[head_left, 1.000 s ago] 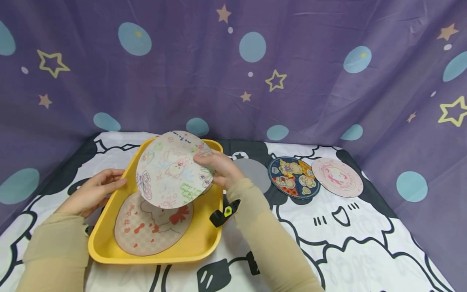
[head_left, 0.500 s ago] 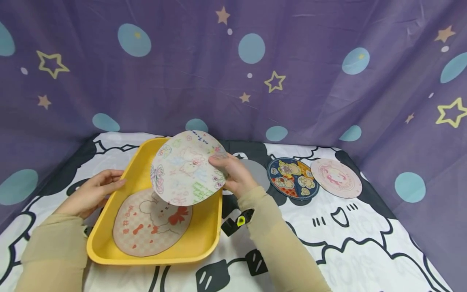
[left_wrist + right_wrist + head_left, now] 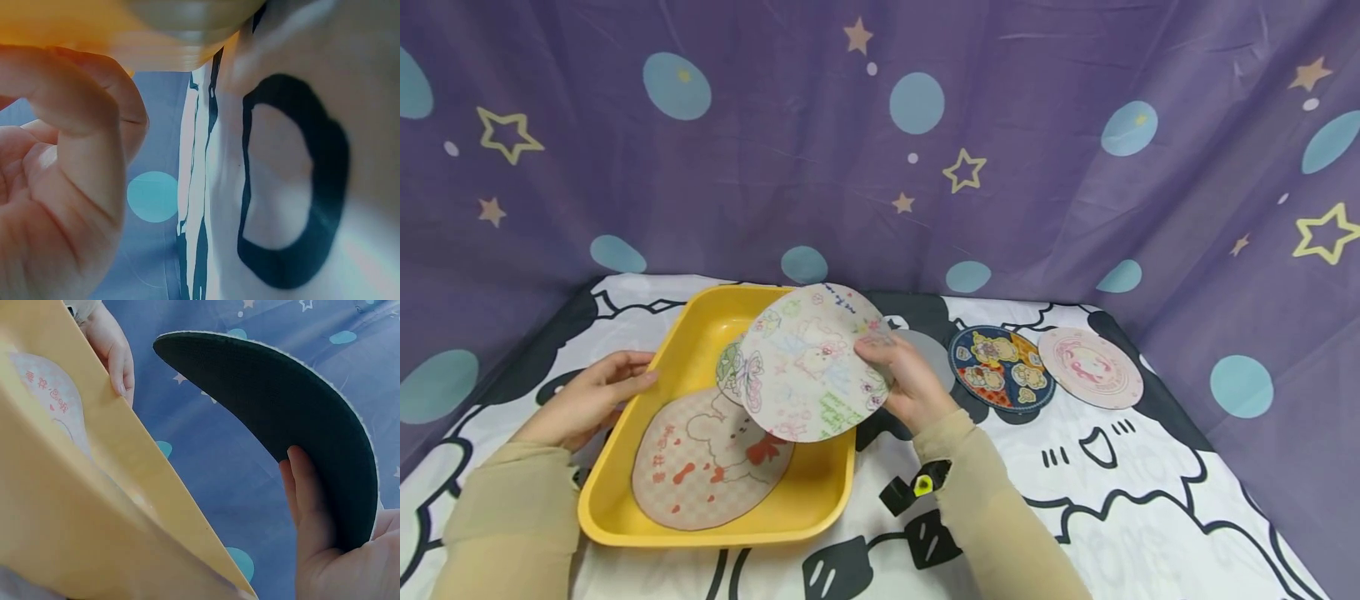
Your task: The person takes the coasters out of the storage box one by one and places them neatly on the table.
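Observation:
My right hand (image 3: 910, 375) pinches a round mouse pad (image 3: 812, 367) by its right edge, thumb on the printed face. This pad is white with coloured doodles and stands tilted above the right side of a yellow plastic tub (image 3: 718, 537). In the right wrist view its dark underside (image 3: 269, 400) bends, and fingers lie against it. My left hand (image 3: 587, 400) grips the tub's left rim; the left wrist view shows its fingers (image 3: 94, 125) curled at the tub. Inside the tub lies a pink checked bunny mouse pad (image 3: 700, 467). Another round patterned piece (image 3: 728, 371) shows partly behind the held pad.
Right of the tub, a grey disc (image 3: 936, 358), a dark blue bear-print pad (image 3: 1000, 367) and a pale pink pad (image 3: 1090, 367) lie in a row on the black-and-white cloth (image 3: 1150, 483). A purple curtain (image 3: 1037, 208) hangs behind.
My right hand has carried the doodle mouse pad to the right and lately slightly down, towards the tub's right edge. More of the tub's inside shows. My left hand stays on the rim.

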`<state>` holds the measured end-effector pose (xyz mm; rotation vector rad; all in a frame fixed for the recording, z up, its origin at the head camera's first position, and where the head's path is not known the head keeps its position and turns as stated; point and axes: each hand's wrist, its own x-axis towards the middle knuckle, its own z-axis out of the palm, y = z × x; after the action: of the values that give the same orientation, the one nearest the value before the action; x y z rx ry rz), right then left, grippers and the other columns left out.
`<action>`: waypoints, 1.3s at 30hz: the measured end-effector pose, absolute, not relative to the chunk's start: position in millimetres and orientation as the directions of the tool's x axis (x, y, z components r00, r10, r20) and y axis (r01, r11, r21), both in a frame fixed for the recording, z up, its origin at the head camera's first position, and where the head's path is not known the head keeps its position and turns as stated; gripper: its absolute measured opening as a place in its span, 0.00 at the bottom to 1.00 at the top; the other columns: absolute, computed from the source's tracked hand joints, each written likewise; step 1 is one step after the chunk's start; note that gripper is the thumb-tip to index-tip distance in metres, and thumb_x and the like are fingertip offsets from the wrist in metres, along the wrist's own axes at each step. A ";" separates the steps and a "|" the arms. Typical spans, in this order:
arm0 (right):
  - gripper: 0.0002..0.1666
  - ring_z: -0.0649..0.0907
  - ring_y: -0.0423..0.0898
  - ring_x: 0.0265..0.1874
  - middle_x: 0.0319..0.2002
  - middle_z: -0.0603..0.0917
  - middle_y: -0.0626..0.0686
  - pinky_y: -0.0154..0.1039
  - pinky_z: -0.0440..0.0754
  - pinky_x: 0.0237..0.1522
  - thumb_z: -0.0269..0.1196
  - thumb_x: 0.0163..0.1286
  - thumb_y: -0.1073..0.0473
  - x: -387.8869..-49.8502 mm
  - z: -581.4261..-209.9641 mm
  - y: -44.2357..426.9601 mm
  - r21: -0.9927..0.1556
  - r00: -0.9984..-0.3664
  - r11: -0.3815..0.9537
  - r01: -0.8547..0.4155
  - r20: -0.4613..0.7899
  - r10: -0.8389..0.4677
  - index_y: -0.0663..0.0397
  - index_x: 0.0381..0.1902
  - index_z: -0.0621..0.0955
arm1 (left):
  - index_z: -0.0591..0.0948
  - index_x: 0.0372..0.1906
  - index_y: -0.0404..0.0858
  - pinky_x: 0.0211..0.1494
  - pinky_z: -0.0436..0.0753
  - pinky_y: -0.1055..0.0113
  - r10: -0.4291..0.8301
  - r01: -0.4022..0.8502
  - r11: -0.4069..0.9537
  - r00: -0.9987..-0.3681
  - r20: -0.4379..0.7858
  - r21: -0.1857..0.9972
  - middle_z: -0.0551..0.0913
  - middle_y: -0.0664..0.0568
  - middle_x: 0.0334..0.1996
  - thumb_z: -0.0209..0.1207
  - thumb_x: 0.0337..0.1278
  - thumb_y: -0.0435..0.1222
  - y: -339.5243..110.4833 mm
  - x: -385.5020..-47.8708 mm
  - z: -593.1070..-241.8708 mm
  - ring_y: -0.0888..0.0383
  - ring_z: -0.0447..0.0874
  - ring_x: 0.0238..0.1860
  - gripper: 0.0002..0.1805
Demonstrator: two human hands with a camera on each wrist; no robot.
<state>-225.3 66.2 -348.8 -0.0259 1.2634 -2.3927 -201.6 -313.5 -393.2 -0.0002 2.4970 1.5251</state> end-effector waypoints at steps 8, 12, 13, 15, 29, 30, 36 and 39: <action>0.27 0.87 0.43 0.41 0.44 0.85 0.53 0.34 0.86 0.43 0.49 0.75 0.71 -219.4 -354.2 89.1 -0.796 -0.909 -0.496 0.347 -0.156 -0.386 0.63 0.71 0.64 | 0.50 0.74 0.26 0.45 0.85 0.65 0.123 -0.104 0.458 -0.976 -0.179 0.883 0.65 0.34 0.63 0.47 0.75 0.51 -313.9 -201.4 -393.4 0.70 0.79 0.43 0.40; 0.26 0.87 0.42 0.40 0.43 0.85 0.52 0.34 0.86 0.43 0.47 0.76 0.71 -217.1 -357.7 100.1 -0.806 -0.906 -0.485 0.339 -0.141 -0.398 0.63 0.70 0.63 | 0.50 0.74 0.25 0.45 0.85 0.65 0.124 -0.104 0.462 -0.976 -0.180 0.881 0.65 0.33 0.64 0.47 0.75 0.51 -314.1 -201.5 -393.1 0.71 0.78 0.43 0.40; 0.26 0.87 0.41 0.40 0.42 0.85 0.51 0.33 0.86 0.43 0.47 0.76 0.71 -216.4 -358.4 102.6 -0.808 -0.906 -0.483 0.337 -0.140 -0.399 0.63 0.70 0.63 | 0.50 0.74 0.25 0.45 0.85 0.65 0.124 -0.104 0.462 -0.976 -0.180 0.881 0.65 0.33 0.64 0.47 0.75 0.51 -314.1 -201.6 -393.0 0.71 0.78 0.43 0.40; 0.25 0.87 0.41 0.40 0.42 0.85 0.52 0.33 0.86 0.43 0.48 0.76 0.71 -214.9 -359.6 106.8 -0.807 -0.909 -0.485 0.338 -0.145 -0.392 0.62 0.69 0.64 | 0.50 0.74 0.25 0.45 0.85 0.65 0.125 -0.103 0.461 -0.976 -0.179 0.882 0.65 0.33 0.64 0.47 0.76 0.50 -314.0 -201.5 -392.9 0.71 0.78 0.43 0.40; 0.25 0.88 0.43 0.41 0.43 0.86 0.52 0.35 0.86 0.43 0.48 0.76 0.71 -198.5 -361.3 125.4 -0.793 -0.918 -0.496 0.354 -0.191 -0.348 0.58 0.69 0.62 | 0.50 0.74 0.26 0.45 0.85 0.66 0.112 -0.124 0.461 -0.974 -0.196 0.879 0.66 0.35 0.63 0.47 0.75 0.52 -312.2 -203.7 -393.9 0.70 0.79 0.43 0.41; 0.25 0.88 0.43 0.41 0.43 0.86 0.53 0.35 0.86 0.43 0.48 0.76 0.71 -197.5 -361.0 126.4 -0.788 -0.917 -0.501 0.357 -0.194 -0.348 0.58 0.69 0.62 | 0.50 0.74 0.26 0.45 0.85 0.66 0.113 -0.123 0.461 -0.974 -0.196 0.879 0.66 0.35 0.63 0.47 0.75 0.52 -312.0 -204.0 -394.1 0.69 0.79 0.43 0.41; 0.27 0.88 0.44 0.42 0.45 0.85 0.54 0.36 0.86 0.44 0.47 0.77 0.70 -196.5 -361.3 130.0 -0.781 -0.912 -0.510 0.360 -0.181 -0.367 0.57 0.71 0.59 | 0.51 0.74 0.28 0.46 0.85 0.66 0.102 -0.136 0.470 -0.973 -0.207 0.872 0.65 0.36 0.64 0.49 0.73 0.55 -313.2 -204.3 -394.6 0.70 0.79 0.43 0.43; 0.27 0.88 0.44 0.41 0.45 0.85 0.54 0.36 0.86 0.44 0.47 0.77 0.70 -197.4 -361.9 131.0 -0.788 -0.911 -0.500 0.359 -0.180 -0.371 0.57 0.71 0.60 | 0.51 0.75 0.28 0.46 0.85 0.66 0.102 -0.137 0.476 -0.972 -0.209 0.869 0.65 0.35 0.64 0.49 0.72 0.55 -315.0 -204.1 -394.9 0.70 0.78 0.43 0.44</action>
<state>-197.4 131.0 -361.9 -0.0185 1.2603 -2.4063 -204.1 -315.0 -394.9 -0.0300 2.4910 1.4987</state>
